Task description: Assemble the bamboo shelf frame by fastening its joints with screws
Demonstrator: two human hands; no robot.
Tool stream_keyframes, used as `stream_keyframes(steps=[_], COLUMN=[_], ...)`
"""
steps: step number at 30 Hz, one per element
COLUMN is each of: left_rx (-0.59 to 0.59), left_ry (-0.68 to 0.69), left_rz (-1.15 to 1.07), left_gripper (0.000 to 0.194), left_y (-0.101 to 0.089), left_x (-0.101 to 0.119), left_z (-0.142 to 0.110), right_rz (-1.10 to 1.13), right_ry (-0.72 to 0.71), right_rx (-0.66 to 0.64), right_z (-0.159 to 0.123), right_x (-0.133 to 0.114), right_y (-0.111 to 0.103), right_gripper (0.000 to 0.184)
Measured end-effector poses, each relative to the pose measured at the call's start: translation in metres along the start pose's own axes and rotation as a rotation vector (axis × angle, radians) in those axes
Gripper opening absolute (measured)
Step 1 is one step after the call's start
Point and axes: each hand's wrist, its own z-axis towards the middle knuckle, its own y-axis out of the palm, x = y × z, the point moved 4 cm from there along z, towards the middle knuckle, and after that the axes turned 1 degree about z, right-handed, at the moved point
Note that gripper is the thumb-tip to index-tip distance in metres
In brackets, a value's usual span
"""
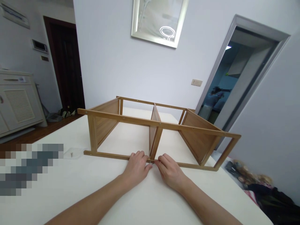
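Observation:
A wooden shelf frame lies on its side across a white table, with panels at both ends and in the middle. My left hand is closed over the near bottom rail, just left of the middle post. Close to the thumb, a small metal screw shows at the joint of post and rail. On the other side of that joint, my right hand has its fingers pinched together against the rail. Whatever those fingers hold is too small and hidden to name.
A clear plastic tray with a small screw in it sits left of the frame. Dark clothing and bundled items lie beyond the table's right edge. A person is visible through the doorway. A pale cabinet stands at left.

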Motion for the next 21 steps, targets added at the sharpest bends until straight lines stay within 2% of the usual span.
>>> stream_keyframes(steps=[7, 21], left_rx=[-0.013, 0.03], left_ry=[0.019, 0.032], left_rz=[0.044, 0.069], left_gripper=[0.024, 0.023], left_y=[-0.003, 0.0022], left_x=[0.0036, 0.0014], left_z=[-0.0015, -0.0004], right_rz=[-0.157, -0.115], right_ry=[-0.115, -0.038], right_rx=[-0.067, -0.095], right_z=[-0.0003, -0.0036], right_x=[-0.0062, -0.0023], right_y=[-0.0003, 0.0057], right_gripper=[0.028, 0.027])
